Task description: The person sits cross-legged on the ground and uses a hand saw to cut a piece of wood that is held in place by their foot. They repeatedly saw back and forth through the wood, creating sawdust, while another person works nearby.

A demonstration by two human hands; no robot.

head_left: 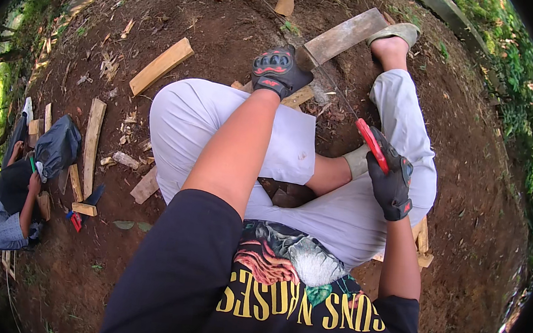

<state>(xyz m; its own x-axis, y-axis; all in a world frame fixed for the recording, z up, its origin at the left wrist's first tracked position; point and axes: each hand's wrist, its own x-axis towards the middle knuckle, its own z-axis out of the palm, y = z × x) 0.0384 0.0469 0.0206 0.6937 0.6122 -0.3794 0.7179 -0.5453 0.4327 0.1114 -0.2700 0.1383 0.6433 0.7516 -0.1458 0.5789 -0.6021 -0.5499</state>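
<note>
I sit on bare earth with my legs folded, in white trousers and black gloves. My left hand (279, 71) presses down on a wooden plank (343, 37) that lies across the ground in front of my knee; my sandalled foot rests on its far end. My right hand (391, 177) grips the red handle of a hand saw (370, 142). The saw's thin blade runs up and left toward the plank near my left hand.
Loose planks (160, 65) and wood offcuts (93, 145) lie scattered on the dirt to my left. Another person (13, 198) crouches at the far left beside a black bag (58, 146). Grass borders the dirt on the right and top.
</note>
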